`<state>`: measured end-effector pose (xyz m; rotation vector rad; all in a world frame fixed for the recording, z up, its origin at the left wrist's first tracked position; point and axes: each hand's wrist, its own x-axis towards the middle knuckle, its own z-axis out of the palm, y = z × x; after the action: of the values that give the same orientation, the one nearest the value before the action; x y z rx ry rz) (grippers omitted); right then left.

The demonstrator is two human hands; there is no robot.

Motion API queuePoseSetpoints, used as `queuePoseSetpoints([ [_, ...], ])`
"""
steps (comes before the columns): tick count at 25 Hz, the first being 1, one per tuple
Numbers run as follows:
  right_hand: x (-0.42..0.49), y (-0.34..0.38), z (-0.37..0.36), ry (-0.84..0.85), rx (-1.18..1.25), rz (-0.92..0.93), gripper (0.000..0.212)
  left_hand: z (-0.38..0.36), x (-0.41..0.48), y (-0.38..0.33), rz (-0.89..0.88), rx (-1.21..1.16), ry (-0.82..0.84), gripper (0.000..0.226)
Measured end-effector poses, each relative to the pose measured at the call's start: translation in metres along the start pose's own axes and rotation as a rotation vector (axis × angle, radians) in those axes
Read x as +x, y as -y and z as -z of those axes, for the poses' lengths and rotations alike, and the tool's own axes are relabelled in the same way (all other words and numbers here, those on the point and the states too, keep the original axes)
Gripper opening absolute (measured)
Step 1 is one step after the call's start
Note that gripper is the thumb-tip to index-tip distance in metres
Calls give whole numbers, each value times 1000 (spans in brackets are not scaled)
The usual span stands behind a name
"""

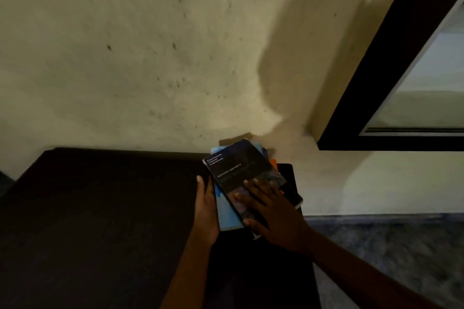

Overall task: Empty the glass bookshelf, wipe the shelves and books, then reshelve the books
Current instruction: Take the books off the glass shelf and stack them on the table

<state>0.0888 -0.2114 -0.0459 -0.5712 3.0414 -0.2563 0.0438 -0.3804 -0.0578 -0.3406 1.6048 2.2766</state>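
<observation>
Head-camera view: two bare forearms are seen entering from the bottom edge and reaching forward to a stack of books [251, 173]. The left hand [206, 211] is held edge-on with its fingers straight and together, and it is pressed against the left side of the stack; nothing is gripped by it. The right hand [272, 213] is laid flat on top, with its fingers spread across the cover and the thumb lying at the near edge of the cover; whether that edge is hooked by the thumb cannot be told.

The stack is set on the far right corner of a dark surface [100, 221], close to the wall. It is topped by a dark book [233, 165], turned askew to those beneath, on which pale lettering reading "Systematic Approach to" can be made out. A light-blue book [227, 221] is exposed under its left side, an orange edge [273, 163] shows at the far right, and a black item [288, 173] lies at the bottom. How many books are stacked cannot be counted.

A grey mottled floor [389, 246] is seen to the right of the dark surface. Behind everything stands a cream wall [125, 57], marked with small dark specks, on which a broad shadow [301, 45] is cast. At upper right a dark-framed glass panel [376, 57] is mounted, well apart from the stack.
</observation>
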Motion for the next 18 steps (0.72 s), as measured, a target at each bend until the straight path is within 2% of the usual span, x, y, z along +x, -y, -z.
queuePoseSetpoints([
  [3,4,27,-14,-41,20,-161,61,3,0,1,33,22,30,108],
  [6,13,59,-23,-142,76,-277,58,2,-4,-2,26,21,40,96],
  [10,28,74,-25,-143,99,-400,59,9,-8,-8,160,-291,166,78],
  [12,30,70,-16,-128,128,-399,60,10,-15,-18,161,-207,138,64],
  [14,22,59,2,-184,397,-330,54,12,-27,-20,141,-50,119,47],
  [16,1,45,31,-227,663,-300,40,17,-49,-20,7,103,80,45],
  [18,-35,25,59,-258,770,-296,28,12,-76,-20,-196,250,-8,39],
])
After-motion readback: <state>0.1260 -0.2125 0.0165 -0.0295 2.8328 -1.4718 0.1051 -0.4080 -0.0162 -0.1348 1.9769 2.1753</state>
